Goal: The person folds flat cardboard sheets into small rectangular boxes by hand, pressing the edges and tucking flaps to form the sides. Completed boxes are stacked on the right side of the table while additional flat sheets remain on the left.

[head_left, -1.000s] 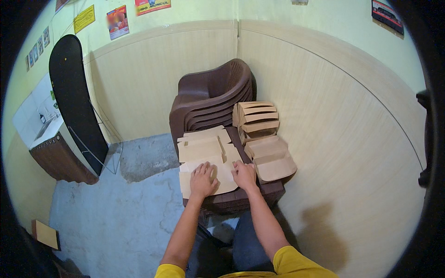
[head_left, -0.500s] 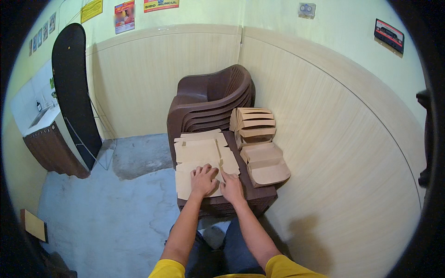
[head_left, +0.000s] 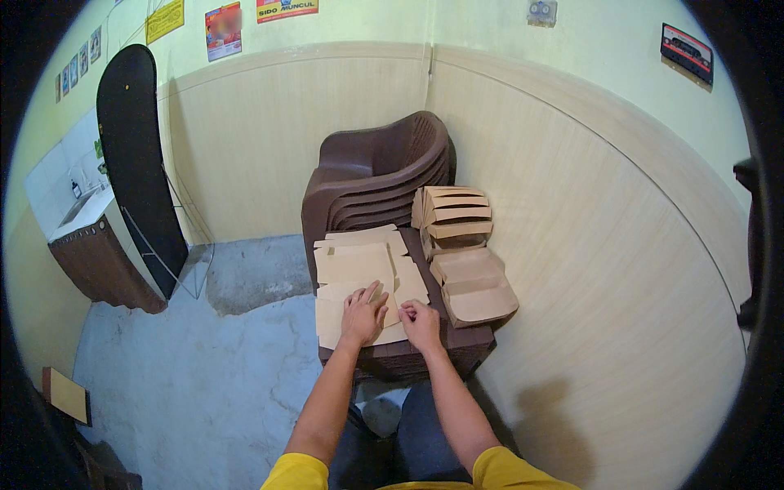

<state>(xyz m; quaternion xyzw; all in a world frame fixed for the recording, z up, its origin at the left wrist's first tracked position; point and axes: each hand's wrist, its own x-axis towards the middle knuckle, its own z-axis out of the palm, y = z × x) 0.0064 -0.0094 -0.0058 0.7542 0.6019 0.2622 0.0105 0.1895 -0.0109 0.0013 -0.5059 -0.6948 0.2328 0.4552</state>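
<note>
A flat, unfolded brown cardboard box [head_left: 355, 266] with notched edges lies on the brown plastic surface in front of me. My left hand [head_left: 363, 317] rests on its near part with the fingers spread and pressing down. At the right side of the same sheet, my right hand [head_left: 420, 326] has its fingers curled and pinched together at a side flap. That flap is partly hidden by the fingers. To the right sits an opened, folded cardboard box [head_left: 480, 298], and behind it stand several nested cardboard boxes [head_left: 457, 216].
Stacked brown plastic armchairs [head_left: 384, 155] stand in the corner behind the cardboard. A wood-look panelled wall [head_left: 588, 245] runs close on the right. On the left are a tall black board [head_left: 135, 155], a sink counter [head_left: 86, 211] and bluish concrete floor [head_left: 196, 367].
My right hand has shifted slightly right along the cardboard edge, its extended finger now curled into a pinch. The left hand stays spread on the sheet. The whole view has shifted a little.
</note>
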